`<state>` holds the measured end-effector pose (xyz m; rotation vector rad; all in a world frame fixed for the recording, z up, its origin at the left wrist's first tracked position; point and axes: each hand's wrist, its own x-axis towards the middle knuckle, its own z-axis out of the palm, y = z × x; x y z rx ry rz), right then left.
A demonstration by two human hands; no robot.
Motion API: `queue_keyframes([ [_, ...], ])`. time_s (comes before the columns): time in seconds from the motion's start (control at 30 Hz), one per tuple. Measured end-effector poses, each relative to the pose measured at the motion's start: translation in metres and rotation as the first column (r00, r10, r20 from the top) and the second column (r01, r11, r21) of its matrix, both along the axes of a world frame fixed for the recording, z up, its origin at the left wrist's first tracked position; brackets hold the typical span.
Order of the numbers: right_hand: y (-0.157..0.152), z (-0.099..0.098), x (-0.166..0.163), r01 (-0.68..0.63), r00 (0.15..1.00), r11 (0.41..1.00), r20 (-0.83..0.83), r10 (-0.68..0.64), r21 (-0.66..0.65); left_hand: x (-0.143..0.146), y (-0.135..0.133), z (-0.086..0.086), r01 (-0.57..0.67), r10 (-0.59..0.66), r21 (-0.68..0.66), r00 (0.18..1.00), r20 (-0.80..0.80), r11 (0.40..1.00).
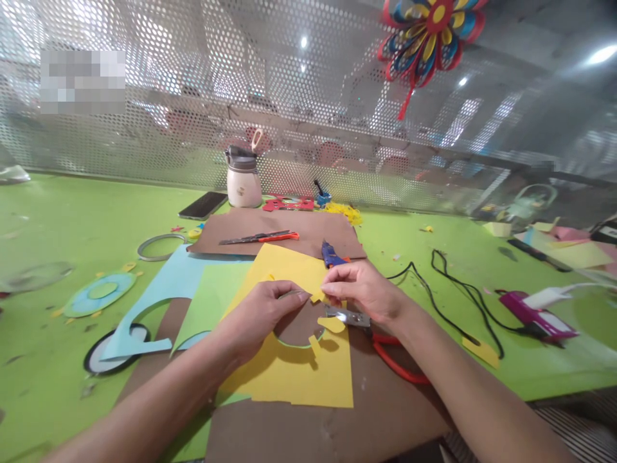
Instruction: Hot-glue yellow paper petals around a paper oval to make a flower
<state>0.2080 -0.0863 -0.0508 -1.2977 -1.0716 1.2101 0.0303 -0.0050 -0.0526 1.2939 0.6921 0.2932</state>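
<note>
A brown paper disc [297, 326] with a thin green rim and yellow tabs is held above a yellow paper sheet [308, 376]. My left hand [258, 315] grips its left edge between thumb and fingers. On its upper right edge, a small yellow paper tab [318, 296] is pinched in the fingertips of my right hand [364, 289]. Beside the disc, under my right hand, lie scissors with red handles [398, 363], partly covered. Just beyond that hand is a blue hot glue gun [331, 253]. Green paper [212, 289] and cut blue paper [154, 302] lie to the left.
Brown card [284, 222] carries a utility knife [270, 236]. Behind stand a white jar [244, 183] and a phone [203, 205]. A black cord [424, 305] runs right to a purple power strip [537, 315]. A blue-green paper ring [99, 294] lies left.
</note>
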Motion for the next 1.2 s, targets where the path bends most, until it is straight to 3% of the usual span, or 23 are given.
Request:
queue_keyframes([
  [0.2, 0.003, -0.003, 0.003, -0.03, 0.999, 0.998, -0.027, 0.029, -0.046, 0.0, -0.003, 0.003, 0.025, -0.025, 0.022, 0.999, -0.026, 0.999],
  [0.4, 0.004, -0.004, 0.004, -0.049, 0.994, 0.996, -0.096, 0.042, -0.078, 0.002, -0.002, 0.004, 0.056, -0.045, 0.126, 0.995, -0.087, 0.99],
  [0.73, 0.008, -0.008, 0.01, -0.09, 0.994, 0.994, -0.061, 0.086, -0.063, 0.001, -0.003, 0.003, 0.141, -0.111, 0.244, 0.985, -0.132, 0.959],
  [1.07, 0.008, -0.006, 0.009, -0.096, 0.993, 0.994, -0.067, 0.093, -0.05, 0.002, -0.003, 0.003, 0.106, -0.082, 0.231, 0.99, -0.114, 0.967],
  [1.2, 0.008, -0.005, 0.016, 0.004, 0.994, 1.0, -0.109, -0.003, 0.01, 0.001, -0.002, 0.004, 0.089, -0.072, 0.193, 0.993, -0.093, 0.977],
])
